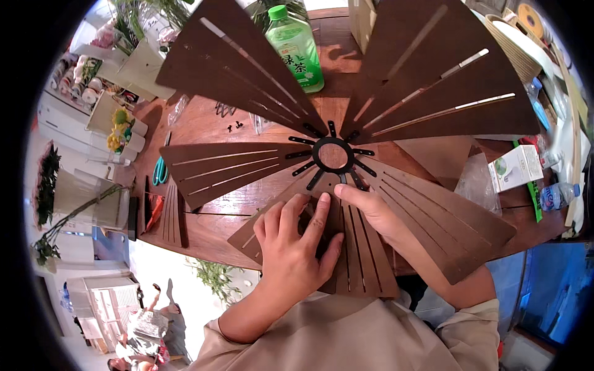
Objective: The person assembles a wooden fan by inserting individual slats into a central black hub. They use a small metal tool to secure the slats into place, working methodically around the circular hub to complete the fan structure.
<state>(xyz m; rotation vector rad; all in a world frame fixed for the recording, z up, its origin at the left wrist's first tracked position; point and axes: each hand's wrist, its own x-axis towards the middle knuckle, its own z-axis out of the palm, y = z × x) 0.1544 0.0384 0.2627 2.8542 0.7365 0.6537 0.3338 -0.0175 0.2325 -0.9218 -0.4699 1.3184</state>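
near the left edge of the wooden desk (213,213) a pair of teal-handled scissors (160,171) lies flat, with small black parts (234,127) scattered further in towards the far side. a brown slotted panel (223,168) points left from the black hub ring (333,155), which sits near the middle of the desk; another brown panel (238,62) fans up towards the far left corner.

left hand (294,244): palm down, fingers spread flat, pressing on the near brown panel (362,256) at the near edge of the desk. not gripping anything, just bearing down on it. index finger extends towards the hub.

green drink bottle (297,49) stands upright at the far edge, between the two upper panels, behind the hub.

right hand (371,207): just right of the left hand, apart from it but close. thumb and fingertip rest on the narrow end of the near panel where it meets a spoke of the hub ring; whether it pinches the panel tip or only touches it cannot be told.

further right: a large brown fan panel (445,80) towards the far right corner, another (445,226) towards the near right edge. a small white-green box (515,168) near the right edge, a plastic water bottle (557,196) just beyond it.
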